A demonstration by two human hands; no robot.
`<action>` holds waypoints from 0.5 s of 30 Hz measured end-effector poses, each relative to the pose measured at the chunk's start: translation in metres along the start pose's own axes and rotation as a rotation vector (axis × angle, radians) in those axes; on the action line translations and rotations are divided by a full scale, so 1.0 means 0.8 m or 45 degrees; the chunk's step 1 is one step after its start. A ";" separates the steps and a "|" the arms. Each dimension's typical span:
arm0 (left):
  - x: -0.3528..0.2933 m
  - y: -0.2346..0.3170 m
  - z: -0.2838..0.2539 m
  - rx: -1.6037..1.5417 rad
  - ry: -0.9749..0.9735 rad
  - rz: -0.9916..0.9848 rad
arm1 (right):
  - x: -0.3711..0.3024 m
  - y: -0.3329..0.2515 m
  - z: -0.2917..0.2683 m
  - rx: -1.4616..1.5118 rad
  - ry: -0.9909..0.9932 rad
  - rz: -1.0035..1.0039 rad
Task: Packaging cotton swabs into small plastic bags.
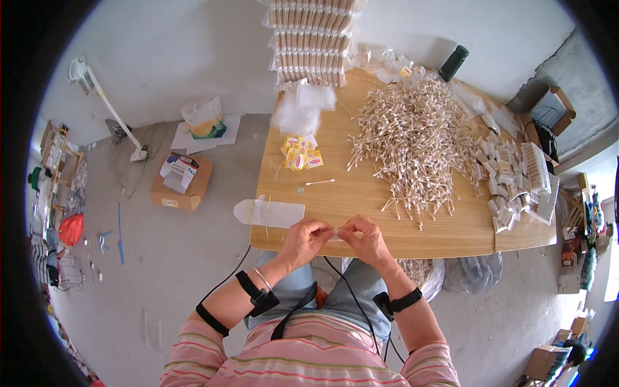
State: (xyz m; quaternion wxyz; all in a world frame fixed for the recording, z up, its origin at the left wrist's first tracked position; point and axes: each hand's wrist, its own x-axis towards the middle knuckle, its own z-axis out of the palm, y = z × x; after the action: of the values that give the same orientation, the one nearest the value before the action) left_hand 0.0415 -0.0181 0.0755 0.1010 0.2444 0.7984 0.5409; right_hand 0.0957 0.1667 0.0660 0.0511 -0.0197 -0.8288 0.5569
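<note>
Over the near edge of the table, my left hand (306, 240) and my right hand (364, 238) meet with fingertips pinched together. Between them is a small whitish piece (336, 237), partly hidden by the fingers; it looks like thin clear plastic, but its kind cannot be made out. Left of my left hand lies a white card (284, 215) with a pointed end and thin bands across it. A single cotton swab (320, 182) rests beyond my hands. Farther right spreads a big heap of loose cotton swabs (412, 135).
Yellow-and-white labels (303, 155) and clear plastic bags (303, 106) lie at the table's left. Packed swab bundles (516, 174) fill the right side, with a dark green bottle (454, 62) behind. Stacked swab packs (313, 45) rise at the back. A cardboard box (182, 184) stands on the floor.
</note>
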 end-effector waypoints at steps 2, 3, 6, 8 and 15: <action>0.003 0.002 -0.001 0.027 -0.010 -0.013 | 0.002 0.008 0.001 0.067 0.005 0.014; 0.005 0.002 -0.001 0.003 -0.030 -0.060 | 0.003 0.009 0.002 0.134 0.010 0.022; 0.010 0.006 -0.003 -0.043 -0.079 -0.138 | 0.005 0.007 0.000 0.120 -0.001 -0.027; 0.011 0.006 -0.004 -0.063 -0.107 -0.164 | 0.004 0.002 0.001 0.025 0.039 -0.097; -0.002 -0.008 -0.008 0.448 0.030 0.604 | -0.007 -0.004 -0.005 -0.666 0.195 -0.752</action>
State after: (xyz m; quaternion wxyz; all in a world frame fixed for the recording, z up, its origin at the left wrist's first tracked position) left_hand 0.0384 -0.0264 0.0722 -0.0813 0.4316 0.8017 0.4055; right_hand 0.1018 0.1683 0.0699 0.2638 0.1656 -0.9063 0.2856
